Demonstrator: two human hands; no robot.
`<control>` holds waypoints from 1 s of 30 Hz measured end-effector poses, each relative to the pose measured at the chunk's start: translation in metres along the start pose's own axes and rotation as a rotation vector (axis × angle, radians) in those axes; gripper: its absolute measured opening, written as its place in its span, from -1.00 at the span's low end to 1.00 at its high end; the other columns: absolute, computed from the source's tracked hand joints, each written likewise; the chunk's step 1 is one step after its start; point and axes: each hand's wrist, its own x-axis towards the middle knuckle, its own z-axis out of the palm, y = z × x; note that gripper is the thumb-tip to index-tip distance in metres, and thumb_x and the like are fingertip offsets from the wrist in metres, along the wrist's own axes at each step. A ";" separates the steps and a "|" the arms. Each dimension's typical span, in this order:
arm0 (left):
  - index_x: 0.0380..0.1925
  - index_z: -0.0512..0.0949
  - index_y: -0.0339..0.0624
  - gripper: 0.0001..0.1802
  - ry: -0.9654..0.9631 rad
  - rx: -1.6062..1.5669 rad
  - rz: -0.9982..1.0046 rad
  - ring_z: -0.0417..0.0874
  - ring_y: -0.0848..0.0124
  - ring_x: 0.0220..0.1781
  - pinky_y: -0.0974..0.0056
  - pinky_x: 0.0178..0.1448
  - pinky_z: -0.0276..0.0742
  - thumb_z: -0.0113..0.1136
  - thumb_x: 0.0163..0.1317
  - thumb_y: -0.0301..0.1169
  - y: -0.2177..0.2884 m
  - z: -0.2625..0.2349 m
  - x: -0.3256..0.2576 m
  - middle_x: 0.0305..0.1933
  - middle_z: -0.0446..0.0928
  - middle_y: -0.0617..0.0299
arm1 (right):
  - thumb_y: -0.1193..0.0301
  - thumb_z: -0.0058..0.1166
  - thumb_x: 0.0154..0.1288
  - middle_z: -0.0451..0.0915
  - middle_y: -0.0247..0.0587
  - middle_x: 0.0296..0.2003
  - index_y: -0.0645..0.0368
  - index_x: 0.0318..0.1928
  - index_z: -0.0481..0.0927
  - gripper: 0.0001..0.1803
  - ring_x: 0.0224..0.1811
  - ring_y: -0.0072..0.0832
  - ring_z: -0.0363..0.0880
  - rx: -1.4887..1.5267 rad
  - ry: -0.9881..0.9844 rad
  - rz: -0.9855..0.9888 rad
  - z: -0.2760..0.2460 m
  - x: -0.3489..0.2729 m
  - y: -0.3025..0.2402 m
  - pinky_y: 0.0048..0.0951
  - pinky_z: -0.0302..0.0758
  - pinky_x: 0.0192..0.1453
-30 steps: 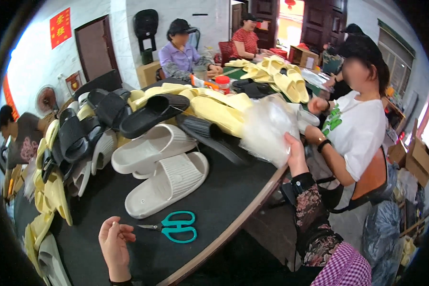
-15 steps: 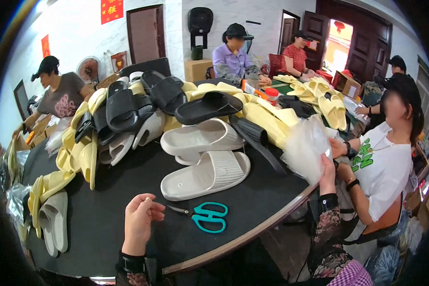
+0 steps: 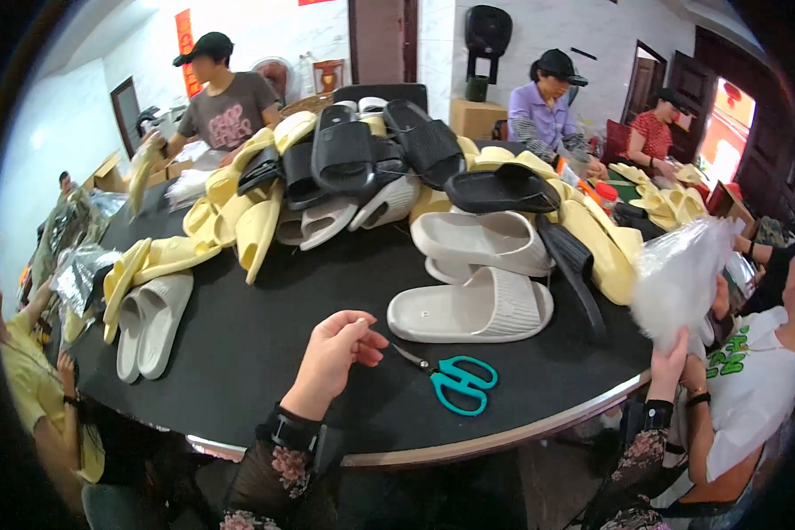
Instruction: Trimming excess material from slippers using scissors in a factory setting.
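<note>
A crumpled, translucent plastic bundle (image 3: 680, 278) bulges upward, held low down.

I see the room brightly lit; strong light comes through the doorway (image 3: 726, 132), and the white wall (image 3: 274, 34) looks almost washed out. The clear plastic (image 3: 676, 283) shines whitish. Below the tabletop (image 3: 238, 331) is dim. Outer edges bend into black corners.
</note>
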 end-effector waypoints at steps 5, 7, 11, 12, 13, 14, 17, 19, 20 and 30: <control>-0.21 0.46 -0.27 -0.78 -0.016 0.021 0.026 0.58 0.42 -0.49 0.38 -0.38 0.52 0.00 0.27 -0.35 0.008 -0.001 -0.008 -0.40 0.58 0.07 | 0.25 -0.10 0.37 0.54 -0.18 -0.11 0.18 0.02 0.40 -0.67 -0.12 -0.44 0.54 -0.032 -0.040 0.009 0.000 -0.001 0.007 -0.43 0.49 -0.05; -0.20 0.46 -0.27 -0.77 -0.028 -0.018 0.022 0.58 0.44 -0.50 0.38 -0.38 0.52 0.01 0.27 -0.34 -0.003 -0.003 0.003 -0.39 0.58 0.08 | 0.24 -0.03 0.34 0.54 -0.28 -0.21 0.15 -0.08 0.44 -0.73 -0.27 -0.55 0.51 -0.145 0.053 -0.046 -0.002 -0.006 0.001 -0.50 0.48 -0.19; -0.24 0.47 -0.23 -0.82 -0.022 -0.031 0.009 0.57 0.42 -0.51 0.36 -0.38 0.54 0.00 0.30 -0.35 -0.002 -0.008 0.003 -0.41 0.58 0.08 | 0.27 -0.03 0.35 0.38 -0.46 -0.44 0.08 -0.16 0.42 -0.82 -0.51 -0.65 0.28 -0.046 0.063 0.007 0.001 -0.010 -0.007 -0.57 0.29 -0.44; -0.24 0.47 -0.23 -0.82 -0.030 -0.036 0.013 0.57 0.42 -0.51 0.36 -0.39 0.53 0.00 0.30 -0.35 0.000 -0.008 0.002 -0.41 0.58 0.09 | 0.31 -0.10 0.38 0.31 -0.48 -0.49 0.06 -0.13 0.40 -0.85 -0.55 -0.66 0.20 -0.085 0.017 0.098 -0.013 0.004 -0.024 -0.58 0.23 -0.47; -0.24 0.47 -0.23 -0.82 -0.021 -0.030 0.010 0.57 0.42 -0.51 0.37 -0.39 0.53 0.00 0.30 -0.35 -0.002 -0.011 0.001 -0.41 0.58 0.09 | 0.36 -0.15 0.39 0.32 -0.44 -0.48 0.10 -0.08 0.36 -0.84 -0.56 -0.65 0.18 0.022 -0.025 0.034 0.018 -0.019 -0.021 -0.60 0.22 -0.47; -0.24 0.47 -0.23 -0.81 -0.016 -0.026 -0.001 0.57 0.43 -0.52 0.37 -0.40 0.52 0.00 0.30 -0.34 -0.006 -0.012 0.004 -0.41 0.59 0.09 | 0.37 -0.13 0.38 0.32 -0.43 -0.49 0.13 -0.08 0.36 -0.83 -0.56 -0.65 0.20 -0.039 -0.114 -0.055 0.056 -0.053 -0.031 -0.61 0.25 -0.46; -0.24 0.47 -0.22 -0.81 -0.027 -0.034 0.001 0.57 0.43 -0.52 0.37 -0.40 0.51 0.00 0.30 -0.34 -0.004 -0.013 0.001 -0.41 0.59 0.09 | 0.41 -0.08 0.34 0.34 -0.38 -0.49 0.19 -0.08 0.38 -0.81 -0.55 -0.65 0.26 -0.228 -0.282 -0.126 0.130 -0.125 -0.051 -0.61 0.31 -0.44; -0.24 0.47 -0.22 -0.81 -0.026 -0.025 -0.010 0.57 0.43 -0.53 0.36 -0.40 0.51 0.00 0.30 -0.34 -0.002 -0.009 0.004 -0.41 0.59 0.09 | 0.44 -0.05 0.32 0.36 -0.35 -0.49 0.22 -0.09 0.39 -0.81 -0.53 -0.64 0.31 -0.377 -0.351 -0.116 0.160 -0.163 -0.051 -0.60 0.35 -0.42; -0.24 0.47 -0.22 -0.82 -0.029 -0.022 -0.005 0.57 0.43 -0.53 0.36 -0.40 0.52 0.00 0.31 -0.34 -0.003 -0.006 0.006 -0.41 0.59 0.09 | 0.49 -0.03 0.28 0.40 -0.33 -0.47 0.22 -0.13 0.43 -0.83 -0.49 -0.61 0.37 -0.481 -0.501 -0.178 0.172 -0.181 -0.043 -0.58 0.39 -0.39; -0.23 0.46 -0.22 -0.81 0.001 -0.016 0.022 0.57 0.43 -0.53 0.36 -0.42 0.53 -0.01 0.31 -0.33 -0.004 -0.015 0.007 -0.42 0.59 0.08 | 0.53 0.18 0.02 0.51 0.02 -0.15 0.28 -0.10 0.49 -0.64 -0.09 -0.10 0.48 -1.034 -1.238 -0.358 0.242 -0.254 0.016 -0.24 0.43 -0.01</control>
